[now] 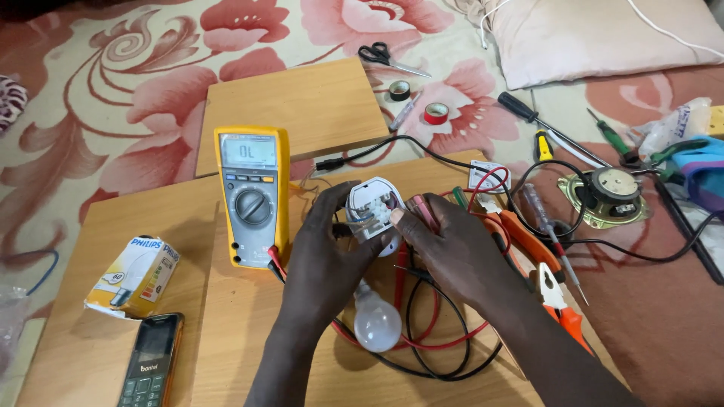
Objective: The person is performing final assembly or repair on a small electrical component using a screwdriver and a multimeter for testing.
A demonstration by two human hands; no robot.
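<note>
A yellow multimeter stands on the wooden worktop, with a bulb box and a black mobile phone to its left. Orange pliers lie at the worktop's right edge. On the flowered cloth beyond sit black scissors, a black tape roll and a red tape roll. A round speaker and screwdrivers lie to the right, near a pale pillow.

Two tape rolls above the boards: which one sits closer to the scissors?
The black tape roll. It lies just below the scissors, on the floral cloth. The red tape roll sits farther down and to the right, nearer the black-handled screwdriver.
</note>
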